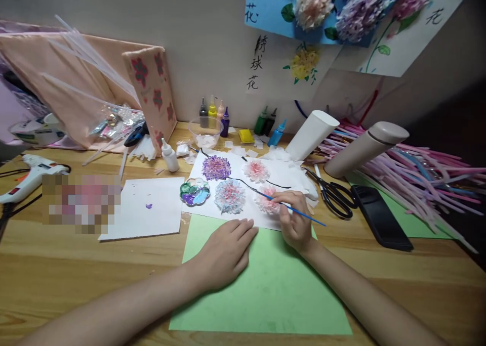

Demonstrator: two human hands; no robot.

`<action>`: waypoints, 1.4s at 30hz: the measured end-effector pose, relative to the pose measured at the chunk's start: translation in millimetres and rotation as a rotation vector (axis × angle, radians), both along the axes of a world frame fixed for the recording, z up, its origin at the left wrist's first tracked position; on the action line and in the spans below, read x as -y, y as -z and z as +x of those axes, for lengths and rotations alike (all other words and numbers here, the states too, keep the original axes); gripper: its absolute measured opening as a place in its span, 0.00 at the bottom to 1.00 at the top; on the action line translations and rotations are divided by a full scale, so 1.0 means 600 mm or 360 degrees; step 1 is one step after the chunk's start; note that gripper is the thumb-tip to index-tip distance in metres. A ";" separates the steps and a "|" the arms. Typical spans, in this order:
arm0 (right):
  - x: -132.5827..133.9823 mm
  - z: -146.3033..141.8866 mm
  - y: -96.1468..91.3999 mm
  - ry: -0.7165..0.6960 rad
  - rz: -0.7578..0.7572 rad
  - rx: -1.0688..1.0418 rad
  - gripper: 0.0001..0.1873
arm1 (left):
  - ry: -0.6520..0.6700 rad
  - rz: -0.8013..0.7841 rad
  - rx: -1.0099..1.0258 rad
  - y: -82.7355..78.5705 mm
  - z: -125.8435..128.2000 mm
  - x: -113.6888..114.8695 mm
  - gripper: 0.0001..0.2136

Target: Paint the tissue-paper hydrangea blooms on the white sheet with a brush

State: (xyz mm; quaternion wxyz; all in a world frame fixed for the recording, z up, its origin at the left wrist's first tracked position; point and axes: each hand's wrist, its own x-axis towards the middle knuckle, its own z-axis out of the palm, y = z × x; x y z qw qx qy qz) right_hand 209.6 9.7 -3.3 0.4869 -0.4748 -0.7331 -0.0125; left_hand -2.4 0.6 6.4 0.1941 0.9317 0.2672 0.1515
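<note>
My right hand (295, 220) pinches a thin blue paintbrush (304, 215), its tip on a pink paper flower (268, 202) at the right of a white sheet (281, 176). On the same sheet sit a purple flower (216, 167), a pale pink flower (256, 170) and a blue-pink flower (230, 196). My left hand (225, 252) lies flat, fingers together, on a green paper sheet (266, 290), holding nothing. A flower-shaped paint palette (194, 192) sits left of the flowers.
Black scissors (334, 194) and a black phone (380, 215) lie right of the sheet, beside a beige bottle (364, 148) and a heap of pink straws (421, 174). Paint bottles (212, 112) line the wall. A glue gun (30, 176) lies far left, a white card (146, 209) nearby.
</note>
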 end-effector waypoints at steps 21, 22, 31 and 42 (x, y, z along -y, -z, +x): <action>-0.006 -0.001 -0.002 -0.0088 -0.0238 0.0159 0.10 | 0.0032 -0.0042 -0.0065 -0.003 0.002 -0.004 0.22; -0.006 -0.001 -0.001 -0.0088 -0.0243 0.0159 0.10 | 0.0033 -0.0043 -0.0064 -0.003 0.002 -0.004 0.22; -0.009 -0.001 0.002 -0.0044 -0.0266 0.0158 0.10 | 0.0030 -0.0028 -0.0023 0.000 0.003 -0.004 0.21; -0.009 -0.002 0.000 0.0010 -0.0321 0.0178 0.09 | 0.0027 -0.0021 -0.0051 -0.001 0.004 -0.003 0.21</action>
